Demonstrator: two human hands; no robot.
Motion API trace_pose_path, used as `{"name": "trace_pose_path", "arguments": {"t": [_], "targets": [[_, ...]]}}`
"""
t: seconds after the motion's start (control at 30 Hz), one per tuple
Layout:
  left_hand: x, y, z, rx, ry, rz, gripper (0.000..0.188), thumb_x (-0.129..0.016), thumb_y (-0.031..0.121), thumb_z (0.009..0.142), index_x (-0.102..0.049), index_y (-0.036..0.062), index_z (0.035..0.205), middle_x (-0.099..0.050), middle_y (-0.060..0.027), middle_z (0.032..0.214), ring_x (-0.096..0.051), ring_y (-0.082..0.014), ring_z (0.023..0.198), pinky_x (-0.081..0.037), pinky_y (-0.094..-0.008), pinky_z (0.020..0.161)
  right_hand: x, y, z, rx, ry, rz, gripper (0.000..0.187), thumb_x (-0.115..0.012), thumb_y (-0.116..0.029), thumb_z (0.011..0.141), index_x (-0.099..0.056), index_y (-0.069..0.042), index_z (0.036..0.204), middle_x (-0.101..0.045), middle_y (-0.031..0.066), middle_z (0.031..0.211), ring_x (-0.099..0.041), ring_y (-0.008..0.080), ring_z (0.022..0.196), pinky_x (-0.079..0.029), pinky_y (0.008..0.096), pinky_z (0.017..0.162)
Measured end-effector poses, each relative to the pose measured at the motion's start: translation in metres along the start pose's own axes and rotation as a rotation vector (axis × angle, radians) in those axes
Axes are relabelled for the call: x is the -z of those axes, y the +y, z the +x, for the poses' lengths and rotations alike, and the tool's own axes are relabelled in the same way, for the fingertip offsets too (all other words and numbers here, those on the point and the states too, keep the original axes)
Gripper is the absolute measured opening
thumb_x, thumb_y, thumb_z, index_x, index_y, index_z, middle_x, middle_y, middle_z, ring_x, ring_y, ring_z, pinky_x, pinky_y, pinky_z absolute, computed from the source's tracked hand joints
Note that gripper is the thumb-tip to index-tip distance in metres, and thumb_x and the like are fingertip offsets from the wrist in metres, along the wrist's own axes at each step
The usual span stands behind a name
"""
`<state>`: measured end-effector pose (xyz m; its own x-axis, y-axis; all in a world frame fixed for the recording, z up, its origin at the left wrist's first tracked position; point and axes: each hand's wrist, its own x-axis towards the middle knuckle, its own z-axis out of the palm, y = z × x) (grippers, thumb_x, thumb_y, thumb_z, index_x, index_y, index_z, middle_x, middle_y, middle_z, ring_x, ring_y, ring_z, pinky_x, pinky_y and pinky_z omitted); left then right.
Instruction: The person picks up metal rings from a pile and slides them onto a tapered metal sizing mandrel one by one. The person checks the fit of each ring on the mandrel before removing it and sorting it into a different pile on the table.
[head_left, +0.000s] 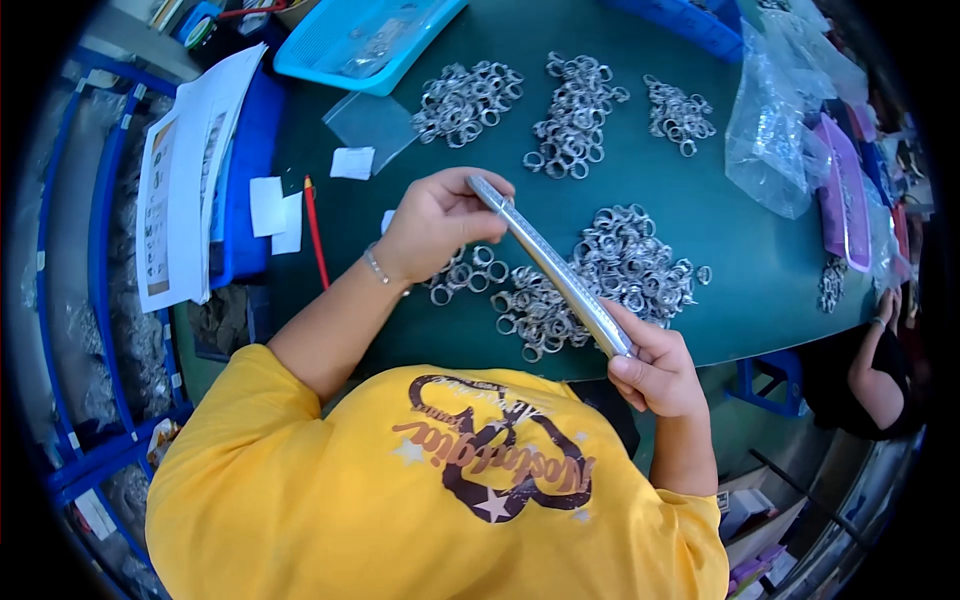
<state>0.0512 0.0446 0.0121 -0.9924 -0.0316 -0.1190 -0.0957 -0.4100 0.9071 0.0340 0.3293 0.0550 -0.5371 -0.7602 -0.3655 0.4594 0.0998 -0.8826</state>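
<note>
head view: left hand (pixel 440 220) pinches, right hand (pixel 657 368) grips opposite ends of a tapered silver metal rod (pixel 552 265), seemingly steadying it above loose silver metal rings (pixel 628 262).

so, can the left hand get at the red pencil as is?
Probably yes: the red pencil lies uncovered on the green table, left of the left hand, and nothing tall stands between them. That hand likely must release the silver rod first.
</note>
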Motion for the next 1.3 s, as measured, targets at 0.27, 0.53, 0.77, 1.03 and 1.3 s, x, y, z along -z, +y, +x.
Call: {"name": "trace_pose_path", "arguments": {"t": [0.27, 0.53, 0.77, 1.03, 1.3], "targets": [[0.003, -0.002, -0.013, -0.295, -0.366, 1.253, 0.03, -0.077, 0.016, 0.06, -0.062, 0.0053, 0.084, -0.053, -0.0078, 0.087, -0.053, -0.0248, 0.081, -0.042, -0.0332, 0.073, 0.045, -0.031, 0.013, 0.182, 0.482, 0.348, 0.049, -0.05, -0.01, 0.086, -0.034, -0.005, 0.133, -0.04, -0.0008, 0.056, -0.032, 0.0053, 0.037, -0.024, 0.0183, 0.032], [-0.003, 0.0, -0.021, -0.323, -0.192, 0.981, 0.009, -0.067, 0.0, 0.07, -0.061, 0.0013, 0.076, -0.055, -0.0077, 0.089, -0.056, -0.0173, 0.075, -0.045, -0.0272, 0.067, 0.065, -0.053, 0.013, 0.149, 0.529, 0.49, 0.041, -0.041, -0.01, 0.09, -0.034, -0.001, 0.129, -0.038, -0.0011, 0.06, -0.033, 0.0042, 0.04, -0.025, 0.0177, 0.033], [0.004, -0.006, -0.017, 0.155, 0.016, -0.361, 0.018, -0.052, 0.007, 0.088, -0.055, -0.003, 0.102, -0.055, -0.0101, 0.1, -0.056, -0.0139, 0.081, -0.048, -0.0238, 0.072, 0.029, -0.024, 0.005, 0.192, 0.517, 0.095, 0.057, -0.053, -0.012, 0.084, -0.028, 0.002, 0.134, -0.038, -0.0013, 0.051, -0.032, 0.005, 0.033, -0.023, 0.0188, 0.029], [0.02, -0.007, -0.009, -0.023, -0.025, -0.457, 0.012, -0.051, 0.004, 0.087, -0.055, 0.0024, 0.098, -0.056, -0.0107, 0.097, -0.057, -0.0157, 0.083, -0.049, -0.026, 0.074, 0.003, -0.004, -0.012, 0.056, 0.038, -0.332, 0.052, -0.059, -0.005, 0.08, -0.041, 0.0, 0.129, -0.055, 0.0007, 0.069, -0.046, 0.0029, 0.046, -0.035, 0.017, 0.045], [-0.003, -0.007, -0.018, -0.057, -0.231, -0.043, 0.027, -0.074, 0.0, 0.065, -0.063, 0.0023, 0.09, -0.059, -0.0092, 0.087, -0.058, -0.014, 0.074, -0.048, -0.0215, 0.063, -0.015, -0.007, 0.008, 0.235, -0.01, -0.642, 0.053, -0.062, -0.005, 0.077, -0.044, -0.001, 0.126, -0.062, 0.0154, 0.085, -0.06, 0.0137, 0.068, -0.045, 0.0218, 0.065]]}}
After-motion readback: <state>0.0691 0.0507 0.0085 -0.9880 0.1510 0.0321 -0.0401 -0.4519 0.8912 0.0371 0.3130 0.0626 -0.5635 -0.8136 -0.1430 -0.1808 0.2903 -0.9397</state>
